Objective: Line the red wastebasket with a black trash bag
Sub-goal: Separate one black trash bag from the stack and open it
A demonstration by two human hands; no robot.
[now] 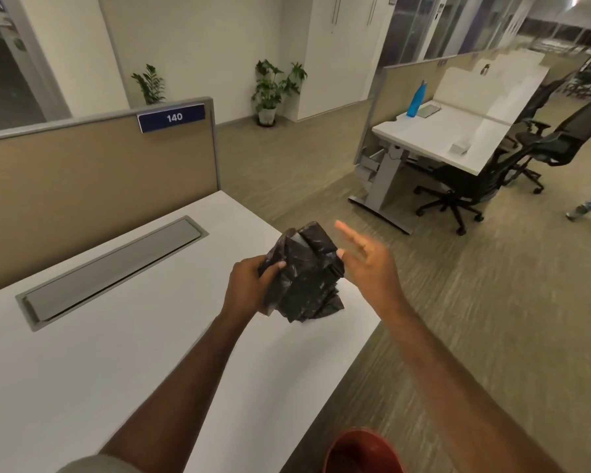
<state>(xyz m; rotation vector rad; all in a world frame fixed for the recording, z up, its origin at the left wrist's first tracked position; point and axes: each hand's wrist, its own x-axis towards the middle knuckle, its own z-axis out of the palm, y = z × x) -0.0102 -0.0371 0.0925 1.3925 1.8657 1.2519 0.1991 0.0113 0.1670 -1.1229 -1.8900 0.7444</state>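
Wastebasket (364, 454), red, at bottom edge on floor beside desk (116, 336); inside dim, apparently unlined. Above desk corner, crumpled black trash bag (304, 278), pinched by left hand (249, 288); right hand (369, 264) fingers splayed, thumb touching bag. Farther off, blue bottle (417, 99) on another desk.

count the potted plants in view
2: one plant rises behind the partition labelled 140, its pot hidden; the other plant stands in a white pot on the floor by the far wall. The partitions may hide more.
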